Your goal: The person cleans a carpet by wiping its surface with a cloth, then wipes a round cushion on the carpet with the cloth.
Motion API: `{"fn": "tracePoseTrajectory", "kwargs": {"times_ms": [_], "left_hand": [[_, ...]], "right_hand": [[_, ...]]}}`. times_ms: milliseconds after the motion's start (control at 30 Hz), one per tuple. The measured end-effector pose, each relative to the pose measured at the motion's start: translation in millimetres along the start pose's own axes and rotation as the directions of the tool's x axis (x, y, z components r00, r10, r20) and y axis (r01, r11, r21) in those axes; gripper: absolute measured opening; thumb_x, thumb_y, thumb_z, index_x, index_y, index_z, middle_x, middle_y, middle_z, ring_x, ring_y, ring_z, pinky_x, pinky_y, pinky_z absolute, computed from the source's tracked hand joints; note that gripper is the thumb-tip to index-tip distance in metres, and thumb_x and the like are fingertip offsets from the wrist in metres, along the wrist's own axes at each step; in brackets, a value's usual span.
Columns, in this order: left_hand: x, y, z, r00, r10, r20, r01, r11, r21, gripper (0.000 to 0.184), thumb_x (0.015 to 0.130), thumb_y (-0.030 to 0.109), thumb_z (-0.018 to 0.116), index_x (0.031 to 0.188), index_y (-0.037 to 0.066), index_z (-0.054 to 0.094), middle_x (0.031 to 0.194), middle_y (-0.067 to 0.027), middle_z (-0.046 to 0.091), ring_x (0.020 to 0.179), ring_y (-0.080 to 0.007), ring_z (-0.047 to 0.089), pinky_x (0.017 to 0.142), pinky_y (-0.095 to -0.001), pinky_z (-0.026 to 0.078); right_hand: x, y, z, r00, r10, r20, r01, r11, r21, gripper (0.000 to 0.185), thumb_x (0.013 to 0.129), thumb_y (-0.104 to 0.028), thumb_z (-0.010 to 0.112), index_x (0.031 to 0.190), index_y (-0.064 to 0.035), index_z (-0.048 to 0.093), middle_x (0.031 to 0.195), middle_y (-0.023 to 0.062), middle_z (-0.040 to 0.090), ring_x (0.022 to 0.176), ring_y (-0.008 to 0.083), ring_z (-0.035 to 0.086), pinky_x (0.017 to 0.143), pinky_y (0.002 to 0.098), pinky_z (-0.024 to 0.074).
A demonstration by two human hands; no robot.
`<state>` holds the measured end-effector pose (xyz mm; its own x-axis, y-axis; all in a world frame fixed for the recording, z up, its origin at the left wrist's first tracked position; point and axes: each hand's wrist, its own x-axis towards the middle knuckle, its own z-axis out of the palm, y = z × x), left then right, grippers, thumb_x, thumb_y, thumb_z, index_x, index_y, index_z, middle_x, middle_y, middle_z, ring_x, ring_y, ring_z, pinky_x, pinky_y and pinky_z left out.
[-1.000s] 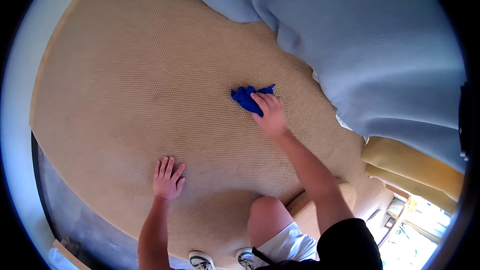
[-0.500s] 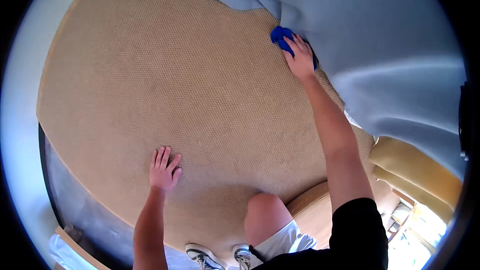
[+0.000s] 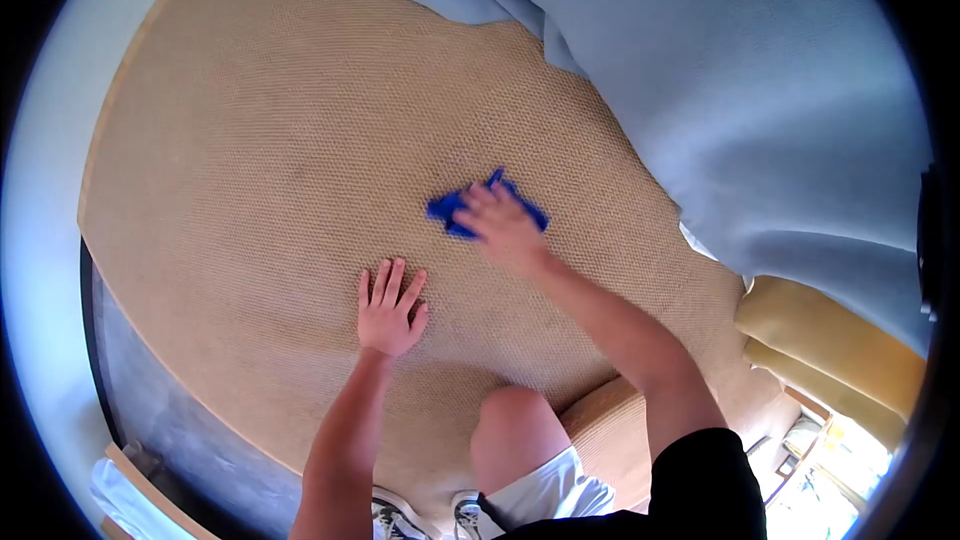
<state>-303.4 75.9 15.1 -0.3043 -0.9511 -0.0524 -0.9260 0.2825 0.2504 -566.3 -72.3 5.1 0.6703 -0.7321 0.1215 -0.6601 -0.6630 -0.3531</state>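
Note:
A crumpled blue cloth (image 3: 520,208) lies on a tan woven mat (image 3: 300,110) near the middle of the view. My right hand (image 3: 500,226) presses down on it with the fingers over the fabric; hand and cloth are slightly blurred by motion. To the lower left, my left hand (image 3: 390,315) rests flat on the mat, fingers spread and holding nothing. The palm side of both hands is hidden.
A grey-blue blanket (image 3: 740,70) is bunched along the top and right of the mat. Yellow-brown cushions (image 3: 830,335) stand at the right. My bare knee (image 3: 520,430) is at the mat's near edge, with sneakers (image 3: 395,515) below. A pale wall (image 3: 60,190) runs along the left.
My right hand has swept the blue cloth from beside the blanket, down and left to the mat's middle. My left hand has shifted right and slightly up.

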Motion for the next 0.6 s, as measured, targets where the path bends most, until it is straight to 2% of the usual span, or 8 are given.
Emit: {"fn": "tracePoseTrajectory", "kwargs": {"times_ms": [133,233,300,333,367,400,467,600], "left_hand": [[1.5,2.2,-1.6,1.000,-0.020,0.011,0.020,1.000,-0.010,0.060,0.093,0.039,0.061,0.151,0.026,0.051,0.163,-0.0143,0.037,0.151,-0.0365,0.033,0.123,-0.0627,0.020],[0.6,2.6,-0.4,1.000,-0.024,0.010,0.024,0.999,-0.034,0.058,0.093,0.039,0.061,0.149,0.027,0.053,0.163,-0.0134,0.037,0.150,-0.0361,0.034,0.123,-0.0618,0.020],[0.2,2.8,0.0,0.999,-0.034,0.013,0.035,0.999,-0.041,0.058,0.092,0.039,0.062,0.148,0.027,0.053,0.163,-0.0132,0.037,0.150,-0.0362,0.035,0.123,-0.0617,0.020],[-0.4,1.7,-0.6,0.999,-0.032,0.013,0.033,0.998,-0.049,0.058,0.092,0.039,0.062,0.148,0.027,0.054,0.163,-0.0130,0.037,0.150,-0.0363,0.035,0.124,-0.0616,0.020],[-1.1,0.1,-1.0,0.999,-0.038,0.013,0.039,0.998,-0.045,0.058,0.092,0.039,0.062,0.148,0.027,0.054,0.163,-0.0130,0.037,0.150,-0.0363,0.035,0.124,-0.0616,0.020],[-0.5,-0.3,-1.2,0.999,-0.033,0.004,0.033,0.998,-0.045,0.058,0.092,0.039,0.063,0.148,0.027,0.054,0.163,-0.0127,0.038,0.150,-0.0360,0.035,0.123,-0.0616,0.021],[-1.4,-0.8,-1.2,1.000,-0.030,-0.005,0.030,0.998,-0.048,0.058,0.091,0.039,0.063,0.148,0.027,0.054,0.163,-0.0124,0.038,0.150,-0.0357,0.035,0.123,-0.0616,0.021],[-5.3,-1.4,-1.2,0.999,-0.033,-0.038,0.031,0.998,-0.051,0.059,0.092,0.040,0.062,0.149,0.029,0.052,0.162,-0.0099,0.040,0.150,-0.0316,0.036,0.124,-0.0603,0.022]], "right_hand": [[-4.8,-14.6,-12.9,0.996,0.026,-0.088,0.011,0.917,0.400,0.049,0.082,-0.010,0.075,0.130,-0.0132,0.067,0.141,0.0123,0.062,0.133,0.0300,0.057,0.114,0.0442,0.0439],[15.2,23.8,-68.1,0.828,0.559,-0.049,-0.452,0.716,0.532,0.042,0.087,-0.007,0.068,0.128,-0.0110,0.068,0.121,0.0138,0.073,0.103,0.0296,0.073,0.091,0.0370,0.0580],[34.9,89.0,-80.0,0.754,0.475,-0.453,-0.318,0.868,0.382,0.037,0.094,-0.021,0.065,0.130,-0.0110,0.068,0.113,0.0134,0.075,0.097,0.0323,0.074,0.087,0.0389,0.0585],[42.7,112.5,-91.0,0.734,0.609,-0.302,-0.523,0.790,0.321,0.043,0.096,-0.032,0.065,0.133,-0.0110,0.066,0.122,0.0148,0.073,0.103,0.0329,0.073,0.092,0.0407,0.0568],[45.8,138.9,-87.9,0.775,0.575,-0.264,-0.502,0.812,0.298,0.049,0.096,-0.037,0.064,0.137,-0.0113,0.063,0.136,0.0168,0.065,0.123,0.0338,0.064,0.104,0.0424,0.0505],[46.3,160.9,-74.5,0.778,0.571,-0.263,-0.498,0.815,0.298,0.049,0.096,-0.037,0.064,0.137,-0.0113,0.063,0.136,0.0168,0.065,0.123,0.0338,0.064,0.104,0.0424,0.0505],[43.7,178.7,-49.9,0.889,0.316,-0.330,-0.364,0.926,-0.094,0.050,0.097,-0.037,0.063,0.140,-0.0101,0.060,0.148,0.0167,0.056,0.139,0.0350,0.050,0.115,0.0430,0.0416],[37.7,153.5,-32.7,0.888,0.406,-0.217,-0.399,0.914,0.078,0.051,0.093,-0.023,0.064,0.141,-0.0075,0.058,0.158,0.0177,0.045,0.146,0.0361,0.042,0.120,0.0438,0.0366]]}}
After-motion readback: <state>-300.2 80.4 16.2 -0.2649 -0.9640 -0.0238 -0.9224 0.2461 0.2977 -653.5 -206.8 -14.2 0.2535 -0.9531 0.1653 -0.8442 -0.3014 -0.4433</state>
